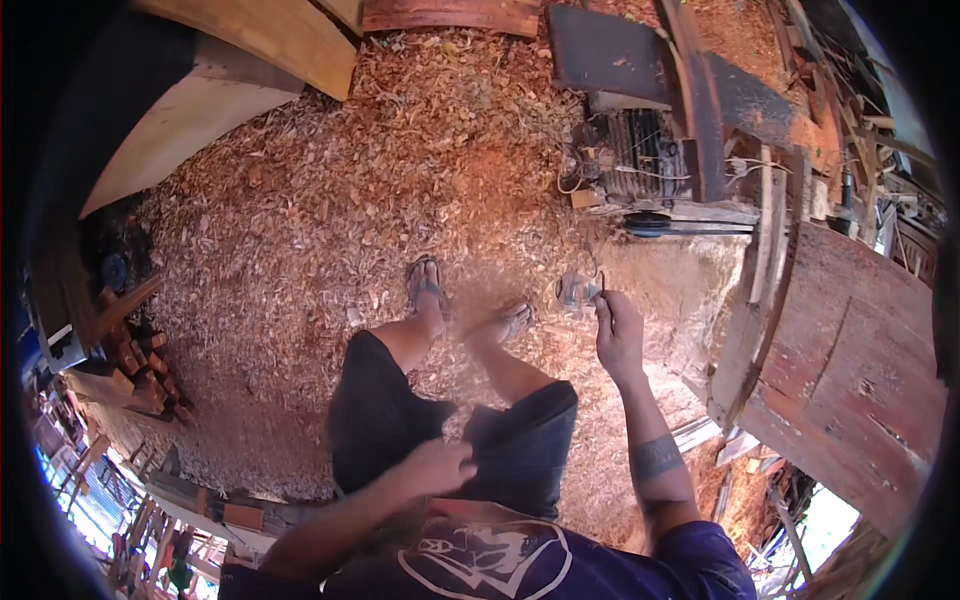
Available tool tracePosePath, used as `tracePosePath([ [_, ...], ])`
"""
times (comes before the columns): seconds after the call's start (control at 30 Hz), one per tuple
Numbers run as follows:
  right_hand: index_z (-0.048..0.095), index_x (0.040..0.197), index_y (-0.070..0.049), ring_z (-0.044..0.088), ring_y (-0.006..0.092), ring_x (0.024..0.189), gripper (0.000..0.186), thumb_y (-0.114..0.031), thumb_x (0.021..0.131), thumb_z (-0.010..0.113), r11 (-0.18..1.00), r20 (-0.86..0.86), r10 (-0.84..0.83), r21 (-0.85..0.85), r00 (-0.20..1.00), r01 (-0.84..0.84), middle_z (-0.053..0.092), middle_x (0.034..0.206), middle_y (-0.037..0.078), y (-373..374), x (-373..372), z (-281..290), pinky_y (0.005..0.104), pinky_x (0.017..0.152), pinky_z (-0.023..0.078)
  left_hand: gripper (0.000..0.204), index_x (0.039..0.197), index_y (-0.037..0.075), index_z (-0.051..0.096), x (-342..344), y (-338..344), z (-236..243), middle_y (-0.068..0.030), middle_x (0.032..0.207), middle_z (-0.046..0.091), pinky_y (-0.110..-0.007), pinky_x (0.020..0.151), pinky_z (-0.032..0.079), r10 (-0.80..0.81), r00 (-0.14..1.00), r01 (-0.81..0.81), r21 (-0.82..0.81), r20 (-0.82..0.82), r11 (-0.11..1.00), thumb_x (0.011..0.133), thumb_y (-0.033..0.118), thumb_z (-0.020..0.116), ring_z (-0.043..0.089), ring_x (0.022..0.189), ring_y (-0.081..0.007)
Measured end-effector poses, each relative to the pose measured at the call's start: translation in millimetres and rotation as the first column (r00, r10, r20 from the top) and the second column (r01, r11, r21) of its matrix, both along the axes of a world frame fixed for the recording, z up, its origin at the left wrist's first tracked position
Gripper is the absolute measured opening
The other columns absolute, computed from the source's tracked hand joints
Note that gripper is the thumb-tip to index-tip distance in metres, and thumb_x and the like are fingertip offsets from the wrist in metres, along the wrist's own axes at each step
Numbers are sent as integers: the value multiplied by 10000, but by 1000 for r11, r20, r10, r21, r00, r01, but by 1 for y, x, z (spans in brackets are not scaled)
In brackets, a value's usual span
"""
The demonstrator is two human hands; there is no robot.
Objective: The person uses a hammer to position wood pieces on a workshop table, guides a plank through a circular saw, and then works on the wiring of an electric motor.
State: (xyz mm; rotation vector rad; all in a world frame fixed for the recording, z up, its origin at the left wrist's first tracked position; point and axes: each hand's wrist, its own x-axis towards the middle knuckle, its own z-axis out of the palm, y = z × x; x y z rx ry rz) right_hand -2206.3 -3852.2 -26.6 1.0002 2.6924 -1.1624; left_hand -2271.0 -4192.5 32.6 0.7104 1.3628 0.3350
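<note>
My right hand [620, 328] is out ahead of me on the right, closed in a pinch. A thin dark sliver [602, 281] stands up from its fingertips, too small to name. Just left of those fingers is a small greyish piece [576, 291]; whether it is held or lies on the ground behind, I cannot tell. My left hand [440, 467] hovers low in front of my dark shorts [390, 415]. Its fingers are loosely bent, a little apart and slightly blurred, with nothing visible in them.
Wood shavings [300, 230] cover the ground around my sandalled feet. A reddish wooden tabletop [850, 360] borders the right side. A ribbed motor [640, 150] with cables stands ahead right, near dark boards [610, 52]. Planks [275, 40] jut in ahead left. Wood offcuts [145, 370] are piled left.
</note>
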Motion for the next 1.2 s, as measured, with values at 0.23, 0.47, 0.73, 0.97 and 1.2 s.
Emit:
tracePosePath([
  [0.23,634,1067,-17,620,402,810,136,-59,970,548,992,-28,70,-101,997,-73,621,905,206,34,0,-160,434,707,488,435,1296,49,617,-91,203,-304,-98,945,684,-333,740,515,519,846,-494,184,-121,850,924,263,687,640,850,-162],
  [0.47,625,1014,0,609,351,793,105,-49,971,541,998,-185,-40,-49,982,31,601,856,179,70,32,-299,385,722,475,518,1346,100,609,-79,298,-450,-92,886,671,-334,769,518,658,685,-728,328,313,602,888,305,737,644,826,-203],
  [0.73,645,1067,-9,631,381,857,187,34,906,561,999,-354,-3,42,935,19,640,916,199,97,37,-397,401,758,501,408,1300,25,592,-57,292,-548,-128,1140,667,-306,824,527,794,591,-783,-135,141,607,939,209,639,645,998,-191],
  [0.97,646,1084,-11,654,382,893,241,77,885,543,991,-392,-103,38,914,128,662,983,206,93,27,-437,414,769,515,315,1269,31,601,-47,300,-533,-105,1116,666,-305,702,515,924,255,-925,-205,284,319,999,170,515,632,925,-162],
  [1.2,644,1109,-8,658,382,908,193,-57,955,538,927,-339,-343,27,876,374,661,997,216,67,50,-511,419,778,523,250,1001,33,740,-21,296,-506,-151,836,714,-371,742,520,631,765,-599,220,-124,770,925,233,611,695,792,-281],
])
